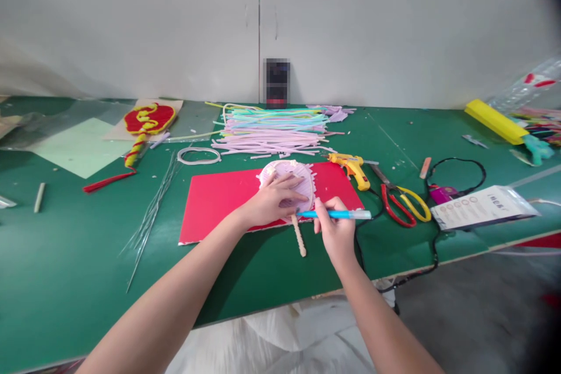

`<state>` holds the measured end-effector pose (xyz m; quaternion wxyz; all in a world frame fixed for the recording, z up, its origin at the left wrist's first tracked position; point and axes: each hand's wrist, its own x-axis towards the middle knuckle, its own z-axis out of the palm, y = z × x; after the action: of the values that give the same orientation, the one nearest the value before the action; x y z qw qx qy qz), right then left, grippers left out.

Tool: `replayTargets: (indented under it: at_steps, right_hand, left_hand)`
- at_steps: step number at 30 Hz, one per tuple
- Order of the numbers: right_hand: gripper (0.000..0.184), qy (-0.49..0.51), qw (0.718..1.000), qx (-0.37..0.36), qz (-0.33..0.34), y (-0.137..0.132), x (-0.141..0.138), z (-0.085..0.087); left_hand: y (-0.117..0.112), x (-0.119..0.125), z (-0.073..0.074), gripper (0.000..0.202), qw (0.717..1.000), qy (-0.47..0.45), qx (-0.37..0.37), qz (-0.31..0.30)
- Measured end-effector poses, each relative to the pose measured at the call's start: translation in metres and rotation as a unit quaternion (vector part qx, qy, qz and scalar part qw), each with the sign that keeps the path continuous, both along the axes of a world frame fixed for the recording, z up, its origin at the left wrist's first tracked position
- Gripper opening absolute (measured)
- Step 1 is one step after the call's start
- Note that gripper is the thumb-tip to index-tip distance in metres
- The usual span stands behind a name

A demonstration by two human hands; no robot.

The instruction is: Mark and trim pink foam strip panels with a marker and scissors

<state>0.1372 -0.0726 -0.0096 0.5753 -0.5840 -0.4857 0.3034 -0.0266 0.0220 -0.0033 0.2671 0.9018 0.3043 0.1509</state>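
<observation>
A round lilac fan (309, 178) with a bumpy rim lies on a red board (219, 198). Its beige handle (300, 238) points toward me, past the board's near edge. My left hand (276, 196) rests flat on the fan's face, fingers spread, covering part of it. In my right hand (332, 228) is a slim blue pen (339, 214) with a clear end, pinched between thumb and fingers. The pen lies almost level, and its tip reaches the fan's lower edge close to my left fingertips. Whether the tip touches the fan I cannot tell.
Behind the board lies a pile of pastel pipe cleaners (276, 128). To the right are a yellow glue gun (353, 168), scissors (401, 201) and a black cable (433, 251). To the left are thin wires (153, 216) and a red-and-yellow fan (149, 120).
</observation>
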Motion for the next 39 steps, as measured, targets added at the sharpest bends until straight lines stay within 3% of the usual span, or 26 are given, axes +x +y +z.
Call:
replayTargets:
  at_steps: [8,18,26,34,39]
  right_hand:
    - [0.031,0.057,0.998,-0.015,0.002,0.0008,-0.0010,-0.0023]
    - [0.024,0.050,0.999,0.013,-0.009,0.0011,-0.0007,-0.0016]
    - [0.025,-0.007,0.999,0.026,-0.034,0.0027,0.0014,-0.0053]
    - [0.031,0.010,0.998,-0.002,-0.059,0.0011,0.0033,-0.0070]
    - [0.032,-0.049,0.999,-0.006,-0.023,-0.0022,0.0051,-0.0088]
  left_hand:
    - [0.0006,-0.0004,-0.0014,0.032,1.000,0.007,-0.005,0.002]
    - [-0.0006,-0.0004,0.0031,0.035,1.000,0.001,-0.017,0.002]
    - [0.0000,0.0004,0.0006,0.036,1.000,0.013,-0.013,0.003]
    - [-0.0008,-0.0006,0.0019,0.032,1.000,-0.006,-0.015,-0.004]
    - [-0.0012,-0.0007,0.0022,0.032,1.000,-0.007,-0.011,-0.007]
